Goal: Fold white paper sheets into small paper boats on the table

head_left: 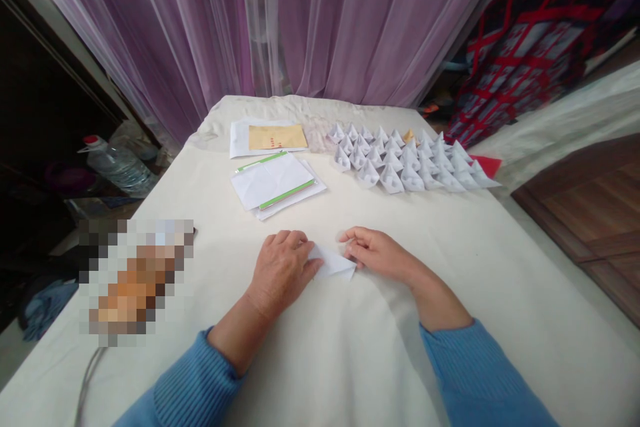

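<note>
A small folded sheet of white paper (330, 263) lies low over the cloth in front of me, its right end coming to a point. My left hand (283, 263) grips its left end, thumb on the near side and the other fingers over the far side. At the pointed end is my right hand (377, 253), its fingers bent and the thumb and fingertips at the paper's edge. Part of the sheet is covered by my left fingers. Farther off to the right stand rows of folded white paper boats (391, 177), with one yellow boat (409, 137) among them.
Beyond my hands lie white sheets with green strips (273, 180). A yellow paper (276, 137) rests on more white sheets behind them. A pixelated object with a cable (137, 280) is at left on the white-covered table (320, 373). A large water bottle (120, 165) stands off the left edge.
</note>
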Demonstrator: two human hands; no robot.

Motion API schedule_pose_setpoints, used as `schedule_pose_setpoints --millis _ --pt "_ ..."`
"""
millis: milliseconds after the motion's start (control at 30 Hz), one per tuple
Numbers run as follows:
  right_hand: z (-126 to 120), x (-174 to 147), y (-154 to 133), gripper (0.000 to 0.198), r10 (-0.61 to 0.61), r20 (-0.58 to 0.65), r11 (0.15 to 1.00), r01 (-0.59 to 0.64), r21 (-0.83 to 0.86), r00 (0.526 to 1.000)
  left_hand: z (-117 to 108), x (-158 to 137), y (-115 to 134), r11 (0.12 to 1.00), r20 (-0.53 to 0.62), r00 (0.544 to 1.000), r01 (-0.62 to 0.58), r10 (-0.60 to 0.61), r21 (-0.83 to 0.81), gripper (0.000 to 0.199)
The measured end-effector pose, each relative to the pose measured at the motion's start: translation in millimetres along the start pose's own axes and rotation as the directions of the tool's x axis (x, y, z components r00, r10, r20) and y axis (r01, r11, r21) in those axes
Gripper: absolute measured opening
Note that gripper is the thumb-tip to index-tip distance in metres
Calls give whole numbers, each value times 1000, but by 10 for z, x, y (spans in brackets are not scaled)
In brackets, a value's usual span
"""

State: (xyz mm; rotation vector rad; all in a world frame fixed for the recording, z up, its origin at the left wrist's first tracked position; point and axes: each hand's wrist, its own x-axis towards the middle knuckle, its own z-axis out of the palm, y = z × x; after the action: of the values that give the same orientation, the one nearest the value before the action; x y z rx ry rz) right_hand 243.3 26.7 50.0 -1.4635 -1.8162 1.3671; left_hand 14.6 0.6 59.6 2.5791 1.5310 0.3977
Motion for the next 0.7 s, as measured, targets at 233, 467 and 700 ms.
schedule_pose_setpoints --millis 233,467,700 --pt "3 -151 9 19 4 82 991 -15 135 997 14 -30 83 1000 26 999 -26 26 0 28" --pt "144 -416 30 26 -155 12 988 155 9 988 6 -32 90 1000 31 999 -23 23 17 27" --pt "410 -471 147 19 -546 -251 782 379 -495 799 38 -34 102 1000 16 1000 0 0 6 25"
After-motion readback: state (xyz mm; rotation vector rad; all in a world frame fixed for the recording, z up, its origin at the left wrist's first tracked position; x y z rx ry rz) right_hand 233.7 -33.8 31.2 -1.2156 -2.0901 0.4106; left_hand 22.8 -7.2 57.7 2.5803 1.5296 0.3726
